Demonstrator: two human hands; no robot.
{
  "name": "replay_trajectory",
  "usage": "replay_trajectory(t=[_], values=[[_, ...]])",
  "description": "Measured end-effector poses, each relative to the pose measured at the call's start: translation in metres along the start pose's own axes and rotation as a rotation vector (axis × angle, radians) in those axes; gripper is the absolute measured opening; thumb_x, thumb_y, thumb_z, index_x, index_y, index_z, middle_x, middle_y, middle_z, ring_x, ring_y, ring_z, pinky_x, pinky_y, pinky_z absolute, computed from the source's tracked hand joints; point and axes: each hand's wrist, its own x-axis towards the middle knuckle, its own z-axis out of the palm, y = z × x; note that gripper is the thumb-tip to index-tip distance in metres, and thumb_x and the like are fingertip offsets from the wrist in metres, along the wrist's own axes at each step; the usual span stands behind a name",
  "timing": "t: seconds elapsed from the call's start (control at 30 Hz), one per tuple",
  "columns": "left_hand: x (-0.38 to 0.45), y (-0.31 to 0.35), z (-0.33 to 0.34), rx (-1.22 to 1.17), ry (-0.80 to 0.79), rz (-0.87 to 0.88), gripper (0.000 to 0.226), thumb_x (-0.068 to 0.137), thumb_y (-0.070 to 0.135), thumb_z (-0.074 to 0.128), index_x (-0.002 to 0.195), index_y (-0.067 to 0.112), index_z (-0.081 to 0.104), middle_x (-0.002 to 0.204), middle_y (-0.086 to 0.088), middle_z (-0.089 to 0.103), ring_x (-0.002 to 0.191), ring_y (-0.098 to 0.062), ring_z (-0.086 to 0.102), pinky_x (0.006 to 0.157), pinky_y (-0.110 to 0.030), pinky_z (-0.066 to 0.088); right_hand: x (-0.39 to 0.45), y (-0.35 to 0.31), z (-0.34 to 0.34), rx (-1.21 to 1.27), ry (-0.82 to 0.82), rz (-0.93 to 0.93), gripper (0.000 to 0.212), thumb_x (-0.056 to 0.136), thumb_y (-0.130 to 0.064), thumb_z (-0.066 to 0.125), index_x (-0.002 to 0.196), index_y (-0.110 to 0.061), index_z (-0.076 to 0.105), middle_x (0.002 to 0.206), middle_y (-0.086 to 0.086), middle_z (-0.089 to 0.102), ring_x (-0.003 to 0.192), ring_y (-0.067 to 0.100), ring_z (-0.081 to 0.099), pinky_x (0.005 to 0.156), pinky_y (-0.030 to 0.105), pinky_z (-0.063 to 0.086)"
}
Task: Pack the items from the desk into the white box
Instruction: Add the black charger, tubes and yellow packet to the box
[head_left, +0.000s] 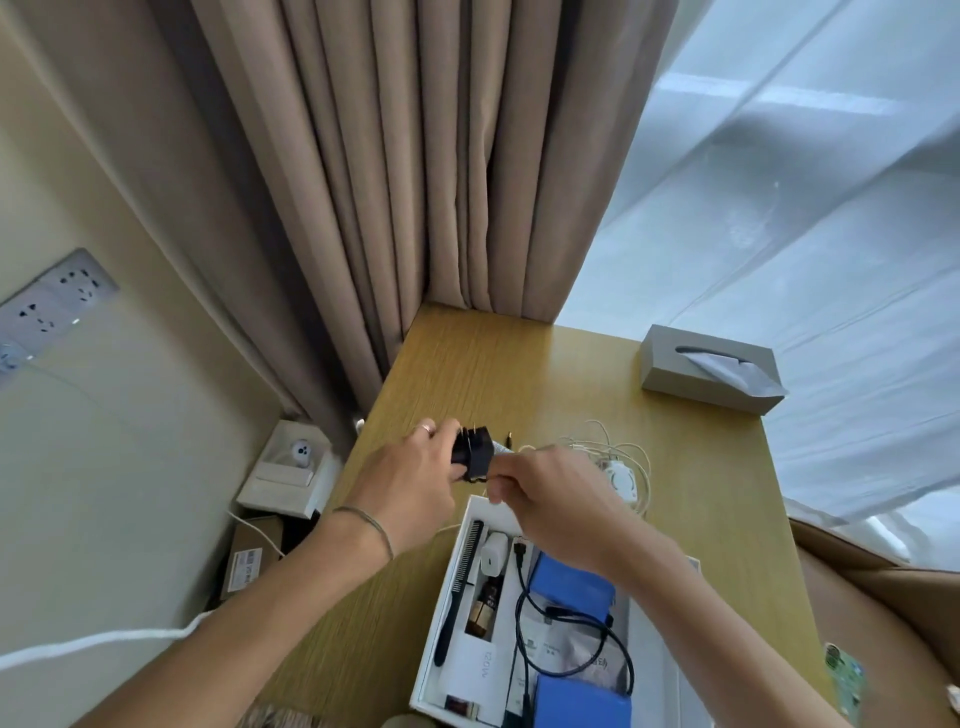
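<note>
A black plug adapter (474, 451) with metal prongs pointing up is held above the wooden desk (519, 374), just beyond the white box (435, 613). My left hand (415, 483) grips its left side and my right hand (550, 493) pinches its right side. The white box lies open at the near desk edge and holds a black comb (460, 577), a white charger (492, 553), a small brown bottle (483, 608), a black cable (576, 618), blue packs (571, 577) and a grey pouch. A tangle of white cables (618, 457) with a round white piece lies on the desk behind my right hand.
A grey tissue box (709, 369) stands at the desk's far right. Beige curtains (415, 182) hang behind the desk. Wall sockets (52, 306) sit on the left wall, with a white box on the floor (288, 473) and a cardboard carton below it.
</note>
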Motion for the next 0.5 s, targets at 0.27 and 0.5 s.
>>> replay_trajectory(t=[0.27,0.5], values=[[-0.014,-0.004,-0.004,-0.081,-0.166,0.377,0.034,0.098,0.032,0.057,0.126,0.031,0.039,0.100,0.016,0.042,0.083,-0.008,0.050,0.066,-0.022,0.037,0.028,0.035,-0.028,0.254,-0.017,0.038,0.020,0.093,-0.029,0.070,0.075,-0.024,0.066,0.070,-0.008,0.066,0.062,0.005,0.056,0.055,0.014,0.039],[-0.014,-0.008,-0.023,-0.405,-0.041,0.325,0.030,0.097,0.022,0.058,0.123,0.032,0.046,0.102,0.018,0.053,0.083,-0.006,0.057,0.068,-0.025,0.047,0.022,0.046,0.013,0.773,0.008,0.136,0.040,0.104,-0.025,0.054,0.065,-0.030,0.063,0.058,-0.004,0.048,0.057,0.015,0.042,0.056,0.027,0.035]])
